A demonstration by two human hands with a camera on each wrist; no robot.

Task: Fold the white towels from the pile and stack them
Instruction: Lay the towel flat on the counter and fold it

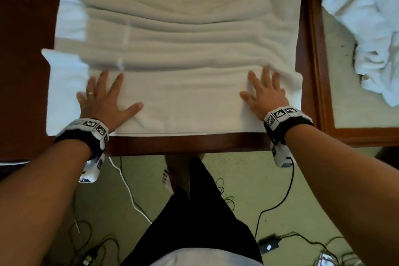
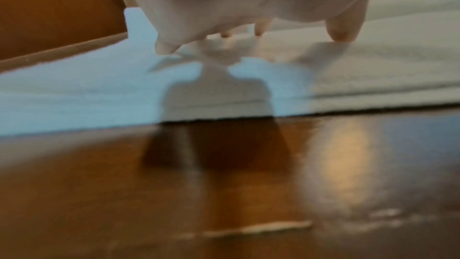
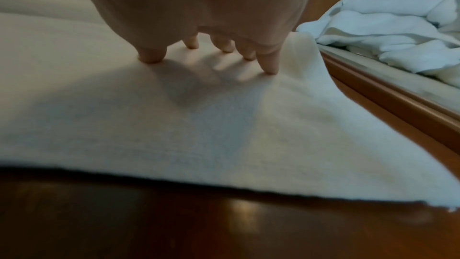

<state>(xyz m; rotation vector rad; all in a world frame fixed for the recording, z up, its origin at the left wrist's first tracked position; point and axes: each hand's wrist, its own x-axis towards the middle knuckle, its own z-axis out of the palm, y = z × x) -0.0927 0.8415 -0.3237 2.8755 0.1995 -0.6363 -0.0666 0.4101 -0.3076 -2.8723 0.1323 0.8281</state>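
Note:
A large white towel point(image 1: 183, 34) lies spread over the dark wooden table point(image 1: 185, 143), rippled in long folds across its middle. My left hand point(image 1: 103, 98) lies flat with spread fingers on the towel's near left part, and my right hand point(image 1: 264, 90) lies flat on its near right part. The left wrist view shows the left hand point(image 2: 248, 7) pressing its fingertips point(image 2: 166, 48) on the towel point(image 2: 348, 70). Seen from the right wrist, the right hand point(image 3: 199, 17) presses the towel point(image 3: 174, 135). A crumpled pile of white towels point(image 1: 371, 28) sits to the right, also visible as the pile point(image 3: 388, 32).
The pile rests on a second, light-topped table with a wooden rim point(image 1: 319, 71) beside mine. Below the table's near edge are green carpet, my legs point(image 1: 194, 211) and several cables point(image 1: 129, 190) with a black power brick point(image 1: 268, 245).

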